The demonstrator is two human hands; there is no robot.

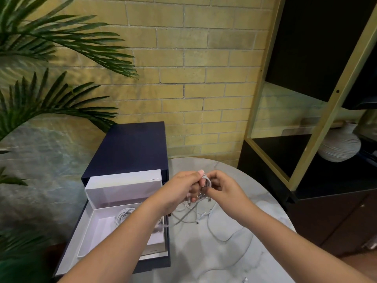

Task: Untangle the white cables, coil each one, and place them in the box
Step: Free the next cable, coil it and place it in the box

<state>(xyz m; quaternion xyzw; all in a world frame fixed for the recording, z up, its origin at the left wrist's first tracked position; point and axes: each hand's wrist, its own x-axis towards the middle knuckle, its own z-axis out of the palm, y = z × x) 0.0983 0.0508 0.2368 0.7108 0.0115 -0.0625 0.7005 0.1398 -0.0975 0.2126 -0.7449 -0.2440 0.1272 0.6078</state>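
White cables [201,218] lie in a loose tangle on the marble table [204,260] just below the centre of the frame, with one strand trailing toward the lower right. Above them, at centre, both hands hold a small coil [207,181]. Its long axis runs roughly top to bottom of the frame, and its plug ends hang down toward the tangle. The left hand [179,189] has its fingers curled round the coil's left side, one fingertip showing over the top. The right hand [225,188] pinches the coil's right side between thumb and bent fingers. At lower left, the open box [95,229] holds a wound coil [124,215] near its far wall, partly hidden by the left forearm [114,242]. A dark lid [130,148] rises behind the box.
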